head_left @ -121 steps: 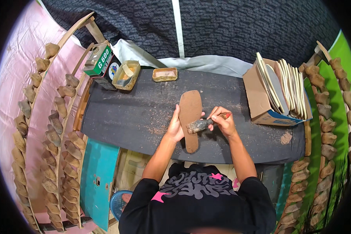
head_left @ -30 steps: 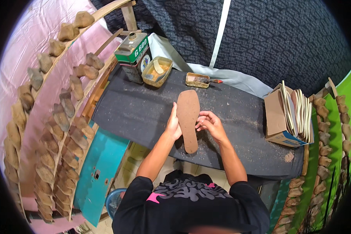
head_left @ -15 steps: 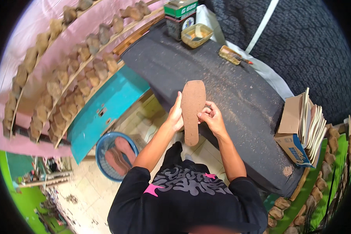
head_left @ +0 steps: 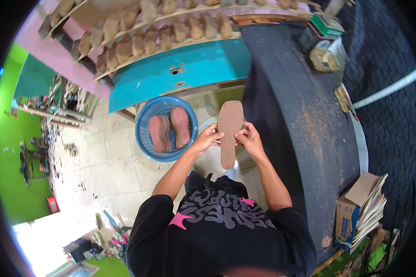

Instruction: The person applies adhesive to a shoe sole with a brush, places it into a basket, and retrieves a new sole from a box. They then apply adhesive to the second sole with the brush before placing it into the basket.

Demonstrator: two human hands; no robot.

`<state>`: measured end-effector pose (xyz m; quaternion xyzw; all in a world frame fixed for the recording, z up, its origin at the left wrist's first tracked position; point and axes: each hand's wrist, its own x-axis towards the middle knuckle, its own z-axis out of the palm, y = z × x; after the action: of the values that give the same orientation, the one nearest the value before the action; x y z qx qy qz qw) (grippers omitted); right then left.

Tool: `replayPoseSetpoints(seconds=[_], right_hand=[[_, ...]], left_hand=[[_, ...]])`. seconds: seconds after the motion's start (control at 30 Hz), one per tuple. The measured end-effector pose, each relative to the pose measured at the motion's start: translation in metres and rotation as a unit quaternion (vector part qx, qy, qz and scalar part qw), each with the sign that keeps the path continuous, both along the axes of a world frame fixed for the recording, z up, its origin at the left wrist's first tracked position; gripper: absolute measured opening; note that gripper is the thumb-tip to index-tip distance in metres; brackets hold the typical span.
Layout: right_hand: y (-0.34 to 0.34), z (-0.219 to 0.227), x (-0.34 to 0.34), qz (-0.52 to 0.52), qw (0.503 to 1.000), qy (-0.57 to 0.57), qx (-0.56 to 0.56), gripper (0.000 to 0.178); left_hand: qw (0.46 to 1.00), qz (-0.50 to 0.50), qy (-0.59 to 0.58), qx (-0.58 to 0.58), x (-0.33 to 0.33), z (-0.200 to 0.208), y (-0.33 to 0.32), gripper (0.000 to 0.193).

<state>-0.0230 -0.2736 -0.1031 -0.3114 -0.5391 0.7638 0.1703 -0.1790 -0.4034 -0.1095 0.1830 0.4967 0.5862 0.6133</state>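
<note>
A brown, sole-shaped insole hangs upright in front of me, its broad end away from my body and its narrow end toward me. My left hand pinches its left edge near the middle. On the opposite edge, my right hand grips it between thumb and fingers. Beyond my left hand, a round blue plastic basket stands on the tiled floor. Two stacks of reddish-brown soles lie inside it, side by side.
To my right runs a workbench with a dark cloth, strewn with shavings. On it stand a box of pale sheets, a yellowish tub and a green-topped tin. Ahead are a turquoise panel and shelves of wooden shoe lasts.
My view has turned left, away from the bench and toward the basket. The insole stays in both hands, and my left fingers now curl onto its edge instead of lying flat along it.
</note>
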Motion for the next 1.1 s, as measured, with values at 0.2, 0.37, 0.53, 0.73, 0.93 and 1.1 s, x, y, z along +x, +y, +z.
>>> replayPoseSetpoints(seconds=[0.2, 0.37, 0.53, 0.73, 0.93, 1.1], right_hand=[[-0.069, -0.080, -0.111, 0.112, 0.993, -0.029, 0.007, 0.049], [-0.144, -0.169, -0.210, 0.125, 0.990, -0.060, -0.020, 0.047], [-0.194, -0.254, -0.288, 0.135, 0.982, -0.133, 0.008, 0.049], [-0.222, -0.305, -0.338, 0.163, 0.943, -0.193, 0.219, 0.049], [-0.232, -0.311, -0.371, 0.171, 0.930, -0.196, 0.259, 0.049], [-0.225, -0.321, -0.366, 0.179, 0.920, -0.190, 0.291, 0.051]], left_hand=[[0.989, 0.120, 0.039, -0.080, -0.078, -0.043, -0.099, 0.033], [0.952, 0.213, 0.088, -0.201, -0.156, -0.131, -0.167, 0.036], [0.932, 0.259, 0.130, -0.217, -0.224, -0.222, -0.211, 0.031], [0.845, 0.233, 0.364, -0.316, -0.259, -0.282, -0.223, 0.037], [0.809, 0.288, 0.377, -0.348, -0.268, -0.298, -0.223, 0.037], [0.804, 0.231, 0.414, -0.360, -0.263, -0.302, -0.217, 0.049]])
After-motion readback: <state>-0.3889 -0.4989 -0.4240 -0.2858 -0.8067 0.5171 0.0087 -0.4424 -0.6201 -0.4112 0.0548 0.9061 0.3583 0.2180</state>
